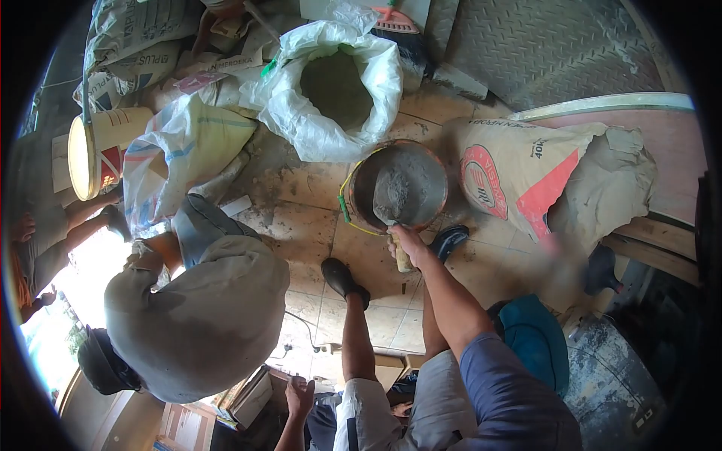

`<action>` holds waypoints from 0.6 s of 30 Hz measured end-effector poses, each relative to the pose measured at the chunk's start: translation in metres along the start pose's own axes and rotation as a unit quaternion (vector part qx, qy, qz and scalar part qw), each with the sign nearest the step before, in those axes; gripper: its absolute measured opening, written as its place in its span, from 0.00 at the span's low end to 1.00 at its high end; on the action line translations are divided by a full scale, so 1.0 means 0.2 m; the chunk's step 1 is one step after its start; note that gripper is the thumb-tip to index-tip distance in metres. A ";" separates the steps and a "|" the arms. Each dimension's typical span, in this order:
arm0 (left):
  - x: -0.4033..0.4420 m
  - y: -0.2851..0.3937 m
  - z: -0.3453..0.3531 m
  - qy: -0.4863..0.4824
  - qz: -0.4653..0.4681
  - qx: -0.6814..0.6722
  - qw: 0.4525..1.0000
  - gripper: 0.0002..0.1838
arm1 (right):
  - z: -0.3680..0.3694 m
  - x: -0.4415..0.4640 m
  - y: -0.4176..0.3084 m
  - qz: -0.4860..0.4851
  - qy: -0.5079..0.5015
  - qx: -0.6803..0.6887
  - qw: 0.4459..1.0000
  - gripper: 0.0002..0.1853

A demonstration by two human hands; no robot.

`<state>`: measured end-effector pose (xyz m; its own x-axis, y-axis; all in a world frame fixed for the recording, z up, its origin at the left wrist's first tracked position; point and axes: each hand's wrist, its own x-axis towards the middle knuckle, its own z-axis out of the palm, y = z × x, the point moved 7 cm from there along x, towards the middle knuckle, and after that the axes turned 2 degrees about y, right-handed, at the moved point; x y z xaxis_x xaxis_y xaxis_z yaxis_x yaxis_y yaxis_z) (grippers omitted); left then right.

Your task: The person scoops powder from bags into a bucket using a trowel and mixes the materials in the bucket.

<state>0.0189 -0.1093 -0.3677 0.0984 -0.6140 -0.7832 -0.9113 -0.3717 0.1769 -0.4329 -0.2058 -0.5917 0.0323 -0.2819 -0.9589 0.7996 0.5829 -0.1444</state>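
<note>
My right hand (408, 244) is wrapped around the handle of a trowel (403, 259). Its blade lies in a black bucket (442, 199) and carries grey cement powder (395, 188). More grey powder shows inside the bucket, whose wire handle with a green grip hangs to the left. At the bottom, beside my shorts, my left hand (299, 395) has curled fingers and nothing visible in it. Just beyond the bucket stands an open white sack (282, 113) with grey material inside. Right of the bucket lies a torn-open paper cement bag (519, 169).
A co-worker (195, 323) bends over close on my left, near a woven sack (184, 161) and a tilted cream bucket (113, 143). Another person (41, 240) is at the far left. A red broom (395, 21) and a metal treadplate (556, 52) are at the back.
</note>
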 end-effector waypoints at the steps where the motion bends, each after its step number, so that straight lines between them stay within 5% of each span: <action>1: 0.00 0.01 0.00 -0.006 -0.011 -0.005 1.000 0.17 | -0.02 -0.02 -0.02 -0.025 0.036 -0.105 0.994 0.15; 3: -0.01 0.02 0.03 -0.012 -0.022 -0.014 1.000 0.17 | -0.06 -0.03 -0.02 -0.050 0.072 -0.213 0.973 0.18; 4: -0.01 0.02 0.03 -0.014 -0.018 -0.013 1.000 0.17 | -0.14 -0.02 -0.06 -0.176 0.187 -0.415 0.873 0.20; 5: 0.00 0.02 0.04 -0.014 -0.013 -0.014 1.000 0.17 | -0.13 -0.05 -0.12 -0.288 0.286 -0.585 0.702 0.22; 6: -0.01 0.03 0.04 -0.013 -0.013 -0.015 1.000 0.17 | -0.08 -0.17 -0.17 -0.189 0.255 -0.589 0.743 0.26; 9: 0.00 0.06 0.04 -0.017 -0.008 -0.026 0.999 0.18 | -0.12 -0.18 -0.15 -0.217 0.233 -0.670 0.671 0.28; 12: 0.01 0.05 0.05 -0.006 0.006 -0.013 1.000 0.18 | -0.16 -0.19 -0.15 -0.149 0.216 -0.676 0.689 0.30; 18: 0.01 0.02 0.04 0.002 0.013 0.006 1.000 0.17 | -0.14 -0.24 -0.18 -0.202 0.252 -0.640 0.697 0.28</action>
<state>0.0122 -0.1065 -0.3728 0.0758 -0.6256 -0.7765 -0.9182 -0.3473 0.1902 -0.4804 -0.1922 -0.5471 -0.5129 -0.5053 -0.6940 -0.5184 0.8267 -0.2188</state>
